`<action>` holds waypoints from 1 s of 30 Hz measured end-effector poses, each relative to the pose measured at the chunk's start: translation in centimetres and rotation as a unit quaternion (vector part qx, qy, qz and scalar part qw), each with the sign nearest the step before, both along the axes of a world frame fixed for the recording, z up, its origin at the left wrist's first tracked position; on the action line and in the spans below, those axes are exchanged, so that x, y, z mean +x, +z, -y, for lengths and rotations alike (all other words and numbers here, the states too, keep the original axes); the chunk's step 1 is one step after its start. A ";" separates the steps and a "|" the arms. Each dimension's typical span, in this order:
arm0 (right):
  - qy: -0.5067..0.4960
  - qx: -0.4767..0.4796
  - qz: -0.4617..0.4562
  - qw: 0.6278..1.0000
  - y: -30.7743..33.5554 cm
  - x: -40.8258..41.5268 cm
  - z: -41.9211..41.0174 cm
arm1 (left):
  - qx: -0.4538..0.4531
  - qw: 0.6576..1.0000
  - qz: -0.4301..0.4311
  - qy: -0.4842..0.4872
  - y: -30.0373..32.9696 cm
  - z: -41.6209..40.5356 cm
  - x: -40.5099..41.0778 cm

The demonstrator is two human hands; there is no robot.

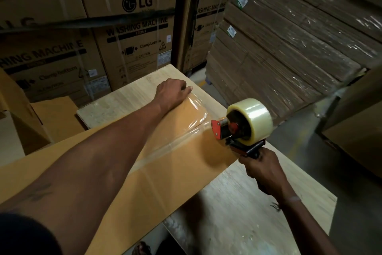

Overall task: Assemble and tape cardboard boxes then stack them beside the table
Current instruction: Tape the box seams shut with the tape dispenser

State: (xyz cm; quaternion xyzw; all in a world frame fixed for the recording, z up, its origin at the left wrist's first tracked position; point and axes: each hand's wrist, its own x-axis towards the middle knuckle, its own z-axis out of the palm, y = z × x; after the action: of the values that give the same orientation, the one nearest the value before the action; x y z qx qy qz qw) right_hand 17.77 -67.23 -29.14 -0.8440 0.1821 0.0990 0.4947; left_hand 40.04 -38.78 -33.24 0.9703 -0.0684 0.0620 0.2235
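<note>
Head view, looking down: table (248, 203) of pale wood, running from 11 o'clock to 5 o'clock. Box (169, 163) lying on it, brown, stretching from 8 o'clock toward centre, far end near 1 o'clock of the frame's middle. Strip of tape (165, 147) clear along the box's seam, wrinkled and glossy at the far end. Left hand (171, 93) at the far end of box, knuckles up, fingers curled down over the taped edge, pressing there; whether gripping the edge, cannot tell. Right hand (262, 170) at 4 o'clock, clenched round the handle of the dispenser (237, 128). Dispenser's red nose touching the box's right edge beside the wrinkled tape, clear roll on top. Behind, at 12 o'clock, LG cartons (132, 27) stacked high. At 2 o'clock, wrapped flat cardboard stack (289, 48). At 9 o'clock, open brown boxes (31, 118) beside the table.
</note>
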 end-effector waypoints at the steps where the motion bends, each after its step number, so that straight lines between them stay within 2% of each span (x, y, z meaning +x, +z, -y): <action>1: -0.001 -0.002 0.009 1.000 -0.5 -0.1 -0.1 | 0.009 1.000 -0.005 0.006 0.2 0.3 -0.1; 4: -0.005 0.000 0.021 1.000 -1.4 -0.5 -0.7 | 0.039 0.997 -0.028 0.052 0.8 2.0 -0.5; 7: -0.025 0.036 0.027 0.999 -1.9 -0.5 -0.7 | 0.006 0.991 -0.063 0.118 0.8 4.1 -1.0; 10: -0.023 0.049 0.039 0.998 -2.0 0.3 -1.0 | -0.019 0.987 -0.054 0.150 0.3 4.2 -1.3; 21: 0.048 0.065 0.042 0.996 -1.0 7.6 -3.7 | -0.017 0.980 -0.056 0.191 -0.4 -1.4 2.7; 25: 0.052 0.095 0.034 0.994 -1.2 7.8 -3.2 | 0.005 0.983 -0.047 0.178 -0.6 -1.6 2.4; 30: 0.061 0.080 0.029 0.995 -1.2 7.6 -2.6 | -0.010 0.982 -0.047 0.181 -0.2 -1.4 2.2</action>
State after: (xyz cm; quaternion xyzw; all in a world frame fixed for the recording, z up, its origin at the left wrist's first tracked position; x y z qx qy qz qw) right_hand 25.34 -64.61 -30.37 -0.8139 0.1075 0.1190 0.5585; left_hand 42.29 -37.36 -33.48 0.9662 0.1199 0.0567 0.2210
